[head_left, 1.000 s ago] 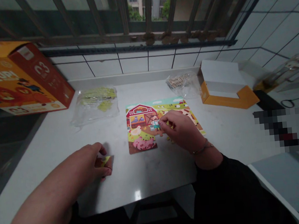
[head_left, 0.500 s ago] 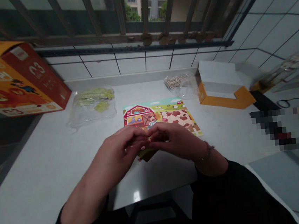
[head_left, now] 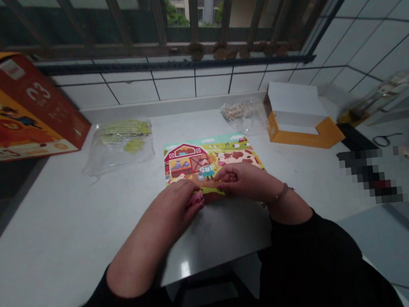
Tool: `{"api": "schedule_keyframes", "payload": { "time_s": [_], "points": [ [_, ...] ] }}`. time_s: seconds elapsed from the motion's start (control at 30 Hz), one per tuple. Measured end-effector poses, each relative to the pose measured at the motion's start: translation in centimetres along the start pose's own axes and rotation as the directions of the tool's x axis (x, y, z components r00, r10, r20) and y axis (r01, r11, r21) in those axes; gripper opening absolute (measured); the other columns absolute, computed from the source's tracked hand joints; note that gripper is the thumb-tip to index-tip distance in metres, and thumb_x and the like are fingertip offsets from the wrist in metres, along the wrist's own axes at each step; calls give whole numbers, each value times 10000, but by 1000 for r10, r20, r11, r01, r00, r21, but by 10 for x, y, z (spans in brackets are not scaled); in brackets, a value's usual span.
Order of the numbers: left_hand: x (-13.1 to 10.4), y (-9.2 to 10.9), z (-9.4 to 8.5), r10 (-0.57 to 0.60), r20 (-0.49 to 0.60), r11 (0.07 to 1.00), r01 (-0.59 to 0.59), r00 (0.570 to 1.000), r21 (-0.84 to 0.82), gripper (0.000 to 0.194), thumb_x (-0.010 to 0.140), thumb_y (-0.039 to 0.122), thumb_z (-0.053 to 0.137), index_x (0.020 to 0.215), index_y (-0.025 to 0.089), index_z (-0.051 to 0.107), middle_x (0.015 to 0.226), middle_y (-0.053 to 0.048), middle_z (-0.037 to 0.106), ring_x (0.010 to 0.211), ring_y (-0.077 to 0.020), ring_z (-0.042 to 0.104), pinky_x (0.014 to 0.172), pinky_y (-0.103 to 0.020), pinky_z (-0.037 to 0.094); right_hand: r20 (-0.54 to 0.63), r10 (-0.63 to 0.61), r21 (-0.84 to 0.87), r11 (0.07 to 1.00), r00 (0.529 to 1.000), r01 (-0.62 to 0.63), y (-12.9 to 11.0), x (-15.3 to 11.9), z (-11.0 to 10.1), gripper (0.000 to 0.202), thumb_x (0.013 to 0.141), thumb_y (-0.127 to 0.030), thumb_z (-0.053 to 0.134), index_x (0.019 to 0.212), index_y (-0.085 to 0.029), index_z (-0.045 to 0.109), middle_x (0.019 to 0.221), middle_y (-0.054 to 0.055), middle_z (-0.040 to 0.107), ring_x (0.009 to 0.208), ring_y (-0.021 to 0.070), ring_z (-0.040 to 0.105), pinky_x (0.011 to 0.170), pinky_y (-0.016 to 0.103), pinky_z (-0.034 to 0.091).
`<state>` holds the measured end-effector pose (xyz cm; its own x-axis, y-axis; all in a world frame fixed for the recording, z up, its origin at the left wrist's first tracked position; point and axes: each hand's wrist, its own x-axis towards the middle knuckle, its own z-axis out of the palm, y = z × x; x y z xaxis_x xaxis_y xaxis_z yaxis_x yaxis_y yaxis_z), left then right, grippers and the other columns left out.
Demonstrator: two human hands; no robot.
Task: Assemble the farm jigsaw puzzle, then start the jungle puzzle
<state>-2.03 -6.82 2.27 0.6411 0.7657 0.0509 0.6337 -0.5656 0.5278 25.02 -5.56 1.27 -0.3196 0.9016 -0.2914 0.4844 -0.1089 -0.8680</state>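
Observation:
A colourful farm picture board (head_left: 179,152) lies on the white counter, showing a red barn, a farmer and a brown-spotted cow. My left hand (head_left: 178,199) is at its lower left edge, fingers closed on a small pink piece (head_left: 195,199); what is drawn on that piece is too blurred to tell. Over the lower right part of the picture is my right hand (head_left: 246,181), wearing a bracelet. Its fingers are curled and pinched close to the board's surface. Whatever they hold, if anything, is hidden.
An orange and red box (head_left: 29,105) stands at the left. Beside it lies a clear plastic bag (head_left: 122,142) with green pieces. Behind the board is another clear bag (head_left: 240,114) with brownish pieces, next to an open orange and white carton (head_left: 297,115). Barred window ahead.
My hands were together over the board's lower edge and have now parted, the right one moving right. The printed farmer shows fully, and the pink piece is clearer in my left hand.

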Motion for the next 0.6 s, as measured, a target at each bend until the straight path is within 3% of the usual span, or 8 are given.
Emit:
{"api": "schedule_keyframes", "payload": {
  "time_s": [0.13,0.33,0.6],
  "points": [
    [1,-5,6,34,13,997,-34,999,74,84,1057,249,633,1029,212,703,1130,-99,716,1012,-261,666,869,-404,547,-48,-29,-232,973,998,17,-6,-2,0,140,919,-138,777,1042,-204,756,786,-23,775,677,133,686,617,247,451],
    [2,-9,15,45,-1,990,-44,999,133,132,1000,179,683,1082,216,779,1159,-102,710,1021,-260,667,885,-404,551,-105,-82,-447,894,991,26,-16,-10,2,149,896,-141,795,1017,-228,803,795,-38,774,708,128,665,669,262,409],
    [4,-10,18,60,-18,979,-55,998,196,214,1002,169,676,1113,251,839,1120,-98,715,994,-255,661,856,-393,536,-138,-104,-500,866,985,21,-13,-11,3,114,920,-190,819,1027,-230,813,806,-26,772,722,140,655,667,275,382]
  ]
}}
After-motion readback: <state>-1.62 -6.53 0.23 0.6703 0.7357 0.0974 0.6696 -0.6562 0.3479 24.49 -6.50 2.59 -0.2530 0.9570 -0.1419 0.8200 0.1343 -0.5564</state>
